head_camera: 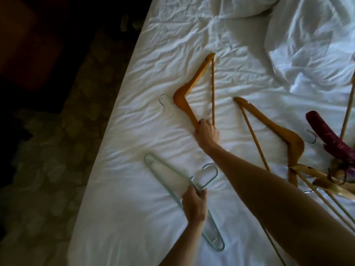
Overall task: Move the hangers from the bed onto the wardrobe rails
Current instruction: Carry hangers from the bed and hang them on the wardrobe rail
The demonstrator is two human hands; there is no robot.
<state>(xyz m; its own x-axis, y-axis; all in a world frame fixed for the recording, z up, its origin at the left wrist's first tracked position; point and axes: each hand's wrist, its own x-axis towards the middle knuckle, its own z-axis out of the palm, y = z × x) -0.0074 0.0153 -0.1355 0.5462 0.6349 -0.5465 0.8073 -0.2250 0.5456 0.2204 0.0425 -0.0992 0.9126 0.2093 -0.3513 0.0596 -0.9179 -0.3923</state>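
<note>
From my head camera, looking down: my left hand (pixel 194 205) reaches forward from the bottom of the view, forearm straight, fingers curled round the neck of the pale green hanger (pixel 167 177), which lies flat on the white bed sheet (pixel 146 131) near the bed's left edge. Its hook loops off to the right of my knuckles, and its long arm runs back past my wrist.

My right arm comes in from the lower right and stretches diagonally across the bed, crossing above my left. My right hand (pixel 208 132) is palm down, fingers closed over the near end of a wooden hanger (pixel 187 91), where its shoulder meets the thin bar. That hanger lies flat, its metal hook pointing left toward the edge of the mattress.

To the right lies a second wooden hanger (pixel 272 123), untouched, and beyond it a dark purple padded hanger (pixel 326 133) over a tangle of lighter wooden ones at the right edge.

A pillow (pixel 244 6) lies at the top.
</note>
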